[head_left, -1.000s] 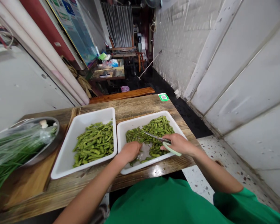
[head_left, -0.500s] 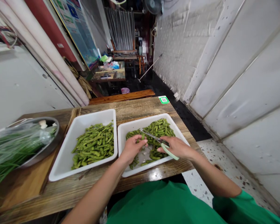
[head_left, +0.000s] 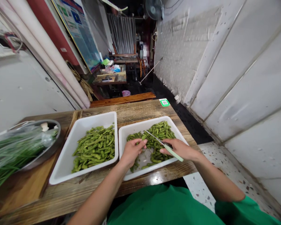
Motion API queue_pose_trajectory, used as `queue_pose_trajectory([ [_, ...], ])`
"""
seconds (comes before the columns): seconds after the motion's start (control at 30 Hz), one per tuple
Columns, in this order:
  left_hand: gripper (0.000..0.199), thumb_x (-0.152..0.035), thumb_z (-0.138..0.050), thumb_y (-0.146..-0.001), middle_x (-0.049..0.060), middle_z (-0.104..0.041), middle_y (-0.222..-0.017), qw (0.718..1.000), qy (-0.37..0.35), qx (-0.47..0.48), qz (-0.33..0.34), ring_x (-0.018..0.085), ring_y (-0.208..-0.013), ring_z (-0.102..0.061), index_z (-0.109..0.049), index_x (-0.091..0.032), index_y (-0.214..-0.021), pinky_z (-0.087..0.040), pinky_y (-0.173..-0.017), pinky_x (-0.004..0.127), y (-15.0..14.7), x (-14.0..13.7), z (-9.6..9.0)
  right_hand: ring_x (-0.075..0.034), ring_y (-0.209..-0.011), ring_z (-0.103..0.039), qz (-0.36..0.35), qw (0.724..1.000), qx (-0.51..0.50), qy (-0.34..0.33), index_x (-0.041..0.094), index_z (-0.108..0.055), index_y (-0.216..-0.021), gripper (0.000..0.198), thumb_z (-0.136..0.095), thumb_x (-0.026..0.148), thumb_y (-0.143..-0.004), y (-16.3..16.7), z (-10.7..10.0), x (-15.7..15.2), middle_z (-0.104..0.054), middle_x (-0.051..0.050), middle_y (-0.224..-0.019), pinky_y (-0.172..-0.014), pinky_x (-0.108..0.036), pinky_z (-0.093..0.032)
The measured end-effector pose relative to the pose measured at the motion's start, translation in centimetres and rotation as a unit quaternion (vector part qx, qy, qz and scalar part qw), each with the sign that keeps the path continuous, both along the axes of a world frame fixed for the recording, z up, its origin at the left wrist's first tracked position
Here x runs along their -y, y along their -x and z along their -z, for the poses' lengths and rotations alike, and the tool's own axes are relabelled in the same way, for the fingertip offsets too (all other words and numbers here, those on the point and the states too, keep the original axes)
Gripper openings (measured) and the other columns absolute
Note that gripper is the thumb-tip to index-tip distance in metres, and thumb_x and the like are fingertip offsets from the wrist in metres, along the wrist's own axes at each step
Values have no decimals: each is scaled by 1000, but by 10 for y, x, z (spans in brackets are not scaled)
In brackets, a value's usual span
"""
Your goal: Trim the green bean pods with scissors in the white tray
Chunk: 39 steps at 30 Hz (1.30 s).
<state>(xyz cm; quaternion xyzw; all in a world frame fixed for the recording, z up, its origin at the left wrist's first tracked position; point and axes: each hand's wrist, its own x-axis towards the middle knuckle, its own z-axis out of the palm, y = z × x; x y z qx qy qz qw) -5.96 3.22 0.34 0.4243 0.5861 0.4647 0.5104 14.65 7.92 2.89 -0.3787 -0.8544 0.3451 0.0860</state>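
Observation:
Over the right white tray (head_left: pixel 128 128), my left hand (head_left: pixel 134 151) pinches a green soybean pod (head_left: pixel 144 137) between thumb and fingers. My right hand (head_left: pixel 178 148) grips a pair of scissors (head_left: pixel 172 152) with pale green handles, their blades pointing up and left close to the pod. Beneath the hands lies a heap of soybean pods (head_left: pixel 162 129), with a wet patch of tray bottom showing among them. The left white tray (head_left: pixel 61 162) holds another pile of pods (head_left: pixel 95 147) and stands beside the right tray.
A metal bowl (head_left: pixel 57 137) with bagged green stalks (head_left: pixel 16 150) sits on a wooden board (head_left: pixel 30 184) at the left. Both trays rest on a wooden table (head_left: pixel 140 107) with a QR-code sticker (head_left: pixel 164 102) at its far corner. A bench (head_left: pixel 124 99) stands beyond.
The scissors have turned in my right hand, and their handles look closer together now. My left hand stays near the blades with a pod. The view has shifted slightly.

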Motion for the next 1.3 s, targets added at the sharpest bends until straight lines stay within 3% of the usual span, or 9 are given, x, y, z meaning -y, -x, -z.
queue_pose_trajectory([
  [0.27,34,-45,-52,-67,-4,-41,-45,997,-43,-60,11,4,-39,-29,-54,-12,-59,-20,-39,18,-3,1,0,-16,-64,-54,-44,999,2,14,17,-56,-96,47,-43,56,-73,5,-4,2,-61,-4,-75,-57,-22,-36],
  [0.4,35,-46,-51,-68,-4,-38,-43,996,-37,-77,37,5,-39,-28,-53,-13,-56,-19,-39,18,-3,2,1,-15,-64,-53,-45,999,2,8,19,-57,-97,45,-45,54,-72,8,-2,4,-61,-2,-76,-57,-22,-35],
  [0.53,33,-43,-49,-70,-6,-33,-39,995,1,-53,83,5,-36,-24,-52,-13,-57,-16,-38,18,-2,1,0,-12,-57,-48,-31,999,22,2,18,-61,-83,43,-45,56,-71,8,-1,4,-58,0,-64,-50,-20,-31],
  [0.73,29,-40,-55,-64,-5,-41,-40,988,23,-105,109,5,-36,-29,-54,-13,-54,-18,-38,18,5,-2,1,-10,-51,-43,-50,998,44,8,16,-62,-73,43,-47,56,-69,6,3,-2,-52,1,-56,-48,-19,-28],
  [0.8,26,-39,-59,-61,-4,-46,-43,990,26,-107,90,5,-36,-32,-55,-13,-61,-20,-38,18,6,-3,1,-10,-51,-43,-51,998,43,3,15,-61,-70,44,-47,56,-69,6,4,-3,-51,1,-54,-48,-19,-27],
  [0.9,30,-38,-63,-57,-4,-52,-50,997,42,-51,28,5,-37,-34,-52,-14,-73,-22,-38,17,6,-3,1,-10,-52,-43,-34,999,28,-3,15,-60,-69,44,-46,56,-70,5,4,-5,-52,1,-56,-48,-19,-27],
  [1.0,31,-37,-66,-55,-6,-45,-46,999,40,-6,-13,2,-37,-30,-50,-13,-68,-21,-38,16,7,-4,-1,-11,-54,-44,-17,1000,9,-8,15,-60,-75,42,-46,54,-71,3,4,-5,-54,0,-61,-50,-20,-29],
  [1.3,35,-27,-68,-57,-5,-41,-54,980,68,176,66,1,-42,-30,-57,-11,-86,-17,-39,16,13,-4,-5,-13,-59,-50,-25,1000,1,6,18,-60,-86,41,-51,53,-68,-1,1,0,-59,0,-67,-52,-20,-31],
])
